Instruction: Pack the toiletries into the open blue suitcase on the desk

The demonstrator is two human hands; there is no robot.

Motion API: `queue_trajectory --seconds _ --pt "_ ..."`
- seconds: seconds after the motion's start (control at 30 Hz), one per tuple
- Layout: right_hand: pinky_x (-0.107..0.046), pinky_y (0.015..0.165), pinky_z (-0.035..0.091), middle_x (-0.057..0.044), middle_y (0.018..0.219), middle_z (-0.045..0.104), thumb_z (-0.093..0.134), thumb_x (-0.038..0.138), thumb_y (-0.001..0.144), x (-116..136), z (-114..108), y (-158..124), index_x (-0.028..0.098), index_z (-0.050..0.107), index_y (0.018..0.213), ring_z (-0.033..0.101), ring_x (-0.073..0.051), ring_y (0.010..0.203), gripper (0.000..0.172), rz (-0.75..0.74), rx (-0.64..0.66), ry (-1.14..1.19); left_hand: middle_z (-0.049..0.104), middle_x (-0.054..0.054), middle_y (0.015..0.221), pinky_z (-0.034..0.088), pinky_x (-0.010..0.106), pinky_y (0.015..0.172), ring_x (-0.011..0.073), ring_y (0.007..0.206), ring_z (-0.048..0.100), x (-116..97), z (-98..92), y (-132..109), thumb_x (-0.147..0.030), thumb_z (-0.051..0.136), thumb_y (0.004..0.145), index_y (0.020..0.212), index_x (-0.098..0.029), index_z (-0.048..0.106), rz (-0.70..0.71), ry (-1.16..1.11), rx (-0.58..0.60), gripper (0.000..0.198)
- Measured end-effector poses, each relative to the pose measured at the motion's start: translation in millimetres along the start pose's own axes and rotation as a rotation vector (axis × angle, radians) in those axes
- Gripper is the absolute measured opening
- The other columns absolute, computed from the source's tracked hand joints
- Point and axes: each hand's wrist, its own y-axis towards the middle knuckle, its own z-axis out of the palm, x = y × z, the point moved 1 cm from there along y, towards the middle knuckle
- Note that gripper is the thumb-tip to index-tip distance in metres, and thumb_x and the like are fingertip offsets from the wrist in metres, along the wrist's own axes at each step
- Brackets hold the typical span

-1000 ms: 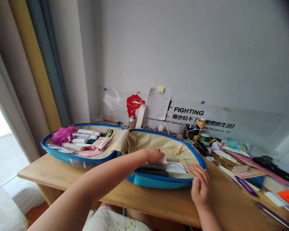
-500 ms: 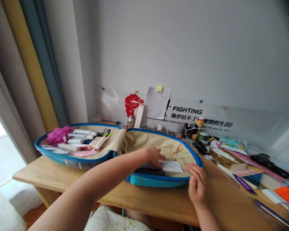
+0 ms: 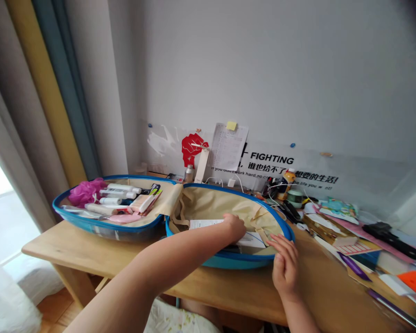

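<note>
A small blue case (image 3: 229,262) lies spread in two halves on the wooden table, its beige lining showing. My left hand (image 3: 235,227) reaches down into the right half, over white papers or flat packets (image 3: 253,239) with blue lines; its fingers are turned away from me and hidden. Another white printed sheet (image 3: 203,223) shows behind my left forearm. My right hand (image 3: 284,261) rests at the right half's near right rim, fingers stretched out over the edge, thumb apart, holding nothing.
In the left half lie a purple bath puff (image 3: 86,192), several white tubes and bottles (image 3: 123,188) and a pink item (image 3: 125,218). Clutter fills the table's right side: a black object (image 3: 391,240), a purple pen-like item (image 3: 354,266), an orange piece (image 3: 414,283).
My left hand has moved slightly right and lower inside the case. The white sheet left of it now shows above my forearm. My right hand stays on the rim.
</note>
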Motion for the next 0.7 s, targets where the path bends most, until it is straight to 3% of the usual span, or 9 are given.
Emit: queue_trajectory --seconds 0.2,0.37,0.5,0.6,0.7 --pt "-0.047 0.099 0.044 -0.010 0.112 0.068 0.035 0.023 0.097 -1.5 -0.4 -0.7 0.021 0.065 0.107 0.059 -0.025 0.116 0.032 -0.004 0.009 -0.004 0.062 0.015 0.131 0.053 0.049 0.091 0.0339 0.122 0.057 8.7 3.0 -4.2 -0.035 0.068 0.081 0.124 -0.028 0.066 0.062 0.028 -0.053 0.045" --pt "-0.048 0.098 0.044 -0.010 0.109 0.069 0.035 0.025 0.097 -2.7 1.4 -1.4 0.021 0.066 0.105 0.060 -0.026 0.114 0.032 0.010 -0.009 0.010 0.062 0.013 0.132 0.053 0.040 0.095 0.0309 0.122 0.058 17.1 4.1 -6.0 -0.040 0.069 0.079 0.117 -0.023 0.069 0.042 -0.017 0.053 0.041" --pt "-0.047 0.098 0.045 -0.010 0.110 0.069 0.035 0.024 0.097 -3.0 1.7 -1.4 0.021 0.066 0.105 0.060 -0.026 0.115 0.032 0.001 -0.006 -0.001 0.059 0.012 0.136 0.051 0.032 0.097 0.0244 0.118 0.062 23.2 1.5 -9.2 -0.041 0.069 0.078 0.130 -0.021 0.060 0.006 -0.199 0.090 0.057" --pt "-0.047 0.099 0.044 -0.010 0.110 0.069 0.035 0.023 0.097 -2.3 1.0 -0.8 0.021 0.065 0.106 0.060 -0.025 0.115 0.032 -0.003 -0.003 -0.005 0.056 0.013 0.140 0.050 0.029 0.097 0.0237 0.118 0.062 34.6 -3.4 -15.2 -0.044 0.067 0.080 0.137 -0.019 0.054 0.004 -0.269 0.102 0.063" --pt "-0.047 0.097 0.046 -0.010 0.110 0.069 0.035 0.024 0.097 -1.6 0.8 -0.1 0.021 0.066 0.105 0.060 -0.026 0.114 0.031 0.003 -0.010 0.008 0.063 0.012 0.132 0.050 0.030 0.094 0.0253 0.115 0.063 54.8 -4.8 -27.2 -0.042 0.065 0.082 0.132 -0.018 0.059 -0.020 -0.283 0.093 0.055"
